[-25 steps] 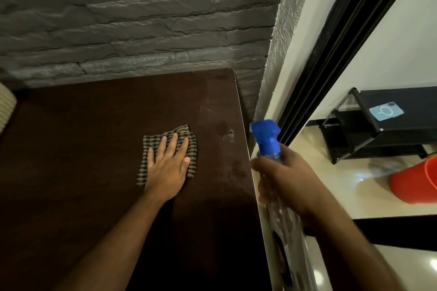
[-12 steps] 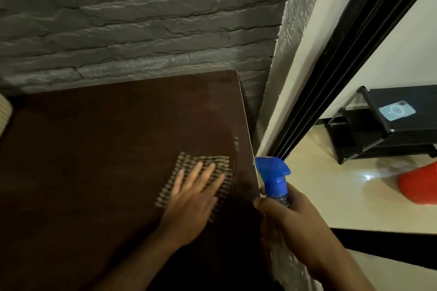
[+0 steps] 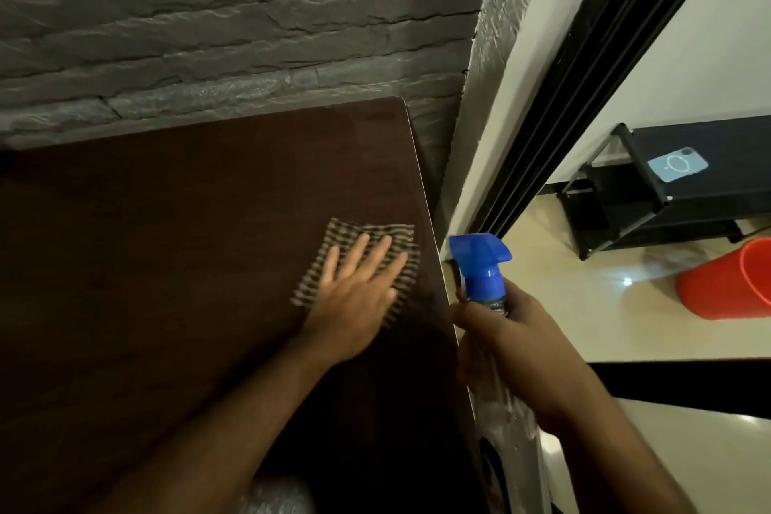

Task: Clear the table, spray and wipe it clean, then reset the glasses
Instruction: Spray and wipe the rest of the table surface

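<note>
Two hands share the job: the left hand lies flat and spread on the cloth near the worktop's right edge, pressing to wipe, while the right hand keeps a closed grip around the sprayer just off that edge, likely ready for more.

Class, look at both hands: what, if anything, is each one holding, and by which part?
The right hand grips the spray bottle around its neck. The left hand holds nothing; it presses flat on the checked cloth.

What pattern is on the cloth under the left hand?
A brown-and-beige check, on the cloth, seen in the head view.
</note>
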